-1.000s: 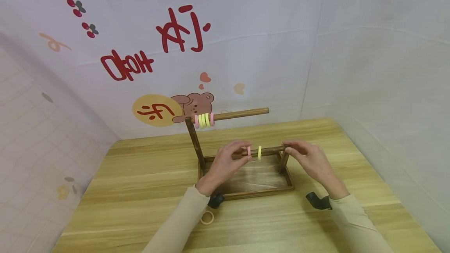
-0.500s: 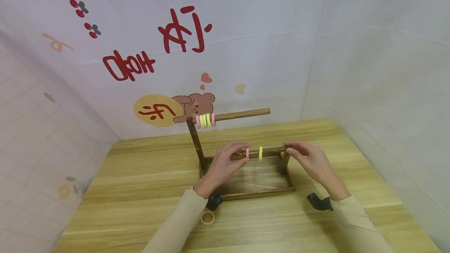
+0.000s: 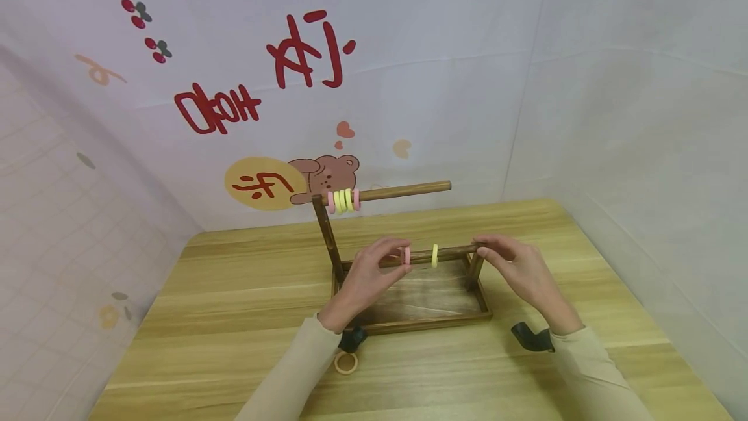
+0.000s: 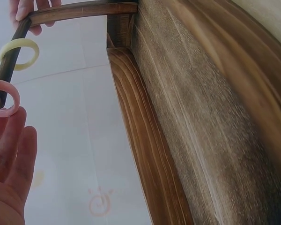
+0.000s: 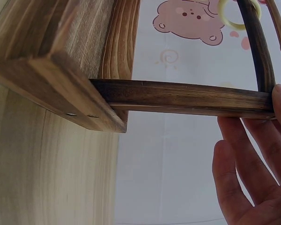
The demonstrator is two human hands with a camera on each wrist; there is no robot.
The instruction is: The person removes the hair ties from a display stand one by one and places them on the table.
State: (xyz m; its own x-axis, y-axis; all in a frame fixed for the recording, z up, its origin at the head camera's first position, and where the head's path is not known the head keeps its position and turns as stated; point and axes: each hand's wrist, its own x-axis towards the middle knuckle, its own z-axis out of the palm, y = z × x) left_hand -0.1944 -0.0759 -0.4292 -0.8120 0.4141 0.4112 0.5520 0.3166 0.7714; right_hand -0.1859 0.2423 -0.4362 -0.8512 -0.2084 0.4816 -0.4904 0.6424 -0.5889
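Note:
My left hand (image 3: 374,275) pinches a pink ring (image 3: 407,256) between thumb and fingertips. In the left wrist view the pink ring (image 4: 11,99) stands around the free tip of the lower wooden bar (image 4: 8,65). A yellow ring (image 3: 435,256) hangs farther along this bar. My right hand (image 3: 520,271) grips the bar's fixed end, where it meets the short post (image 5: 192,99) of the wooden stand (image 3: 432,325). In the right wrist view, its thumb and fingers (image 5: 260,157) touch that corner.
Several pink and yellow rings (image 3: 349,200) hang near the tall post (image 3: 328,239) on the upper bar (image 3: 409,191). A pale wooden-looking ring (image 3: 346,363) lies on the table (image 3: 234,317) before the stand. A printed cloth (image 3: 444,83) hangs behind.
My left hand has drawn the pink ring slightly left along the lower bar to its free tip, away from the yellow ring. The right hand has kept its grip.

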